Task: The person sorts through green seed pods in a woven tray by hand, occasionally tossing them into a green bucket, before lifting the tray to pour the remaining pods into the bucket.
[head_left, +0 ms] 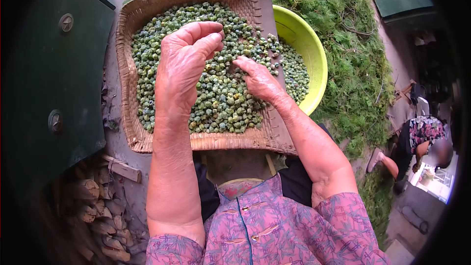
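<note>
Holding left hand (pixel 182 59) above green seed cones (pixel 223 103) spread across woven winnowing basket (pixel 223 142), with grip curled and thumb near fingertips (pixel 214 27); cannot tell whether pinching any. Reaching right hand (pixel 261 81) to cones near yellow-green basin (pixel 316 54); cannot tell whether grip spread, pressed together or pinching.

my basket (pixel 225 142) is woven from plant strips, ridged and rough, with a matt edge strip (pixel 266 10). the berries (pixel 225 100) look dull and knobbly. the basin (pixel 318 56) is smooth plastic with a slight gloss. my shirt (pixel 299 223) is printed cloth, the firewood (pixel 105 226) rough, bare wood.
</note>
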Demonstrator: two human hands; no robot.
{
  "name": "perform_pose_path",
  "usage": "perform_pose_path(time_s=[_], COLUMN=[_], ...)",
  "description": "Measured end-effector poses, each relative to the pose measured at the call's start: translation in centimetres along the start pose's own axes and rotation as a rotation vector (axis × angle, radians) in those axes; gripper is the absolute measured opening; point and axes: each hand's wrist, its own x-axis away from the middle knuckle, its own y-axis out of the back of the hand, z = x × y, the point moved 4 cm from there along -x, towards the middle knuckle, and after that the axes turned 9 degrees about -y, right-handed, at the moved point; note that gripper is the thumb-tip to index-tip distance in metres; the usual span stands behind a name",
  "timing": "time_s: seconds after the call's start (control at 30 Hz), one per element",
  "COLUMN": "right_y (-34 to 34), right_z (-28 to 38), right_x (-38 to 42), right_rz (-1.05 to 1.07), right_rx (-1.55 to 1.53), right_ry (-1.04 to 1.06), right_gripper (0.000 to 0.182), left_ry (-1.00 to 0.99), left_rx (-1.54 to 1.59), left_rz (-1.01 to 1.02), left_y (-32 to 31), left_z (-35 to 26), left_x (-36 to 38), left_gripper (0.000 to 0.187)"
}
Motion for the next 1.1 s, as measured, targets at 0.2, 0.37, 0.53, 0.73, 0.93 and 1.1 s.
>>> perform_pose_path(time_s=[0.2, 0.37, 0.53, 0.73, 0.93, 1.1], right_y=[4.0, 3.4, 1.0, 2.7, 4.1, 0.6], right_z=[-0.8, 2.7, -0.3, -1.6, 1.8, 0.8], right_x=[0.0, 2.6, 2.2, -0.3, 1.4, 2.4], right_rz=[-0.189, 0.494, 0.230, -0.097, 0.168, 0.396], right_rx=[0.012, -0.021, 0.140, 0.007, -0.086, -0.113], right_ry=[-0.077, -0.113, 0.068, 0.007, -0.053, -0.052], right_gripper=[0.045, 0.034, 0.053, 0.053, 0.036, 0.043], left_ry=[-0.008, -0.017, -0.013, -0.018, -0.030, -0.010], left_rx=[0.038, 0.040, 0.034, 0.042, 0.027, 0.036], left_rz=[-0.022, -0.005, 0.000, 0.001, -0.004, -0.005], left_y=[0.3, 0.2, 0.0, 0.0, 0.1, -0.1], left_z=[-0.2, 0.0, -0.1, 0.1, -0.1, 0.1], left_x=[0.0, -0.1, 0.0, 0.0, -0.1, 0.0], left_gripper=[0.022, 0.022, 0.022, 0.022, 0.022, 0.022])
